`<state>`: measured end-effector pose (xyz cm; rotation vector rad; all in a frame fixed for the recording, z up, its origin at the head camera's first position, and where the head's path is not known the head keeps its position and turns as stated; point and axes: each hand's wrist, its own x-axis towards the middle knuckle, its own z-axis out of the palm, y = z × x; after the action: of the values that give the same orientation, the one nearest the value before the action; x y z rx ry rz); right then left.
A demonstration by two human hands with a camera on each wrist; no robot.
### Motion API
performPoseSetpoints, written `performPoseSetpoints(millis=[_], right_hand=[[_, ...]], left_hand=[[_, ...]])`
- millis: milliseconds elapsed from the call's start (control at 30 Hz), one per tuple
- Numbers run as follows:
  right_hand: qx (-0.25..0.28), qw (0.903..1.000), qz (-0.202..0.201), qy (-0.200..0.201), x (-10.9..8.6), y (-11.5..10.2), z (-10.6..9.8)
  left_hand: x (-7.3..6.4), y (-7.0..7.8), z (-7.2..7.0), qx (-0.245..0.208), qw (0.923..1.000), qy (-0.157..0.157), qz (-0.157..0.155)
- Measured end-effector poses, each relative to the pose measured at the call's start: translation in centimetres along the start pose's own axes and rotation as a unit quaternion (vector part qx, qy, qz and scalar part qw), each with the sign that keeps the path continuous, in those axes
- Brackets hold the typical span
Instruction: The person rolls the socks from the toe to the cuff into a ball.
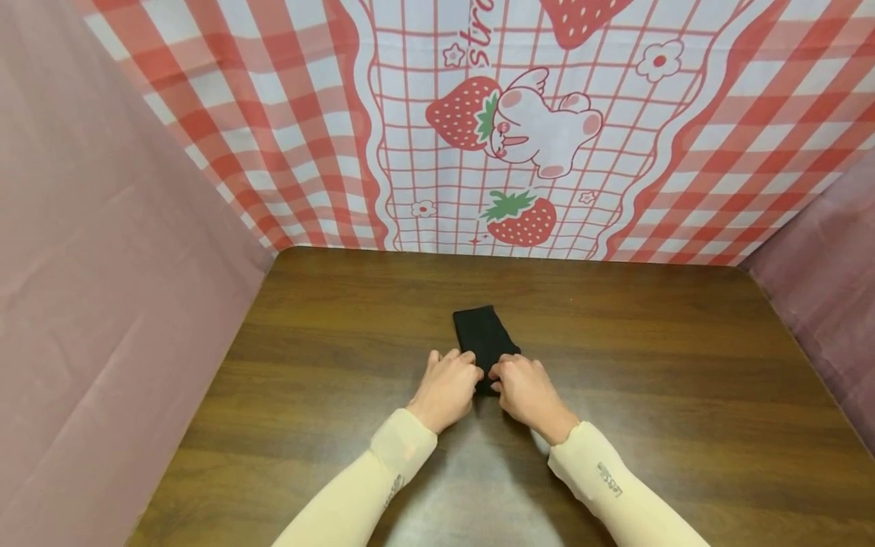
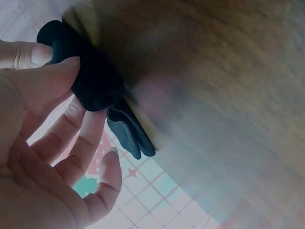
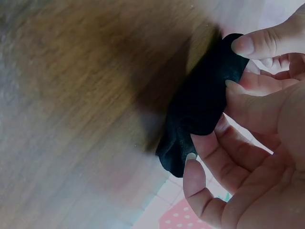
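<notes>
A black sock (image 1: 484, 338) lies lengthwise on the wooden table, its flat far end pointing toward the back. At its near end my left hand (image 1: 447, 386) and right hand (image 1: 526, 387) grip it from either side. The left wrist view shows a thick rolled fold of the sock (image 2: 90, 71) held between the left thumb and fingers, with two thin layers sticking out beyond it. From the right wrist, the right thumb (image 3: 252, 45) and fingers pinch the other side of the same fold (image 3: 205, 90). Part of the near end is hidden by the hands.
The brown wooden table (image 1: 328, 327) extends around both hands. Behind its back edge hangs a red and white checked cloth (image 1: 410, 175) with strawberry prints. Pink cloth walls (image 1: 123, 289) stand at the left and right.
</notes>
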<state>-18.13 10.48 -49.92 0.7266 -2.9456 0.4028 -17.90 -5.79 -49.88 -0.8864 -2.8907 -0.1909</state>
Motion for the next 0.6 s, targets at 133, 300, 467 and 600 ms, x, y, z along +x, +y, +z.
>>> performPoseSetpoints(millis=[133,300,467,600], right_hand=[[0.0,1.0,-0.002,-0.004,-0.07,0.07,-0.04],[-0.008,0.9998,-0.011,-0.012,-0.51,-0.03,-0.08],[-0.011,0.9997,-0.011,-0.019,-0.66,-0.2,-0.14],[-0.014,0.9997,-0.007,-0.019,-0.58,-0.17,-0.1]], left_hand=[[0.04,0.03,0.07,0.002,1.0,-0.003,-0.004],[0.07,0.11,0.07,0.003,1.0,-0.004,-0.009],[0.14,0.11,0.0,0.0,0.9999,-0.006,-0.015],[0.2,0.03,-0.05,-0.009,0.9997,-0.009,-0.02]])
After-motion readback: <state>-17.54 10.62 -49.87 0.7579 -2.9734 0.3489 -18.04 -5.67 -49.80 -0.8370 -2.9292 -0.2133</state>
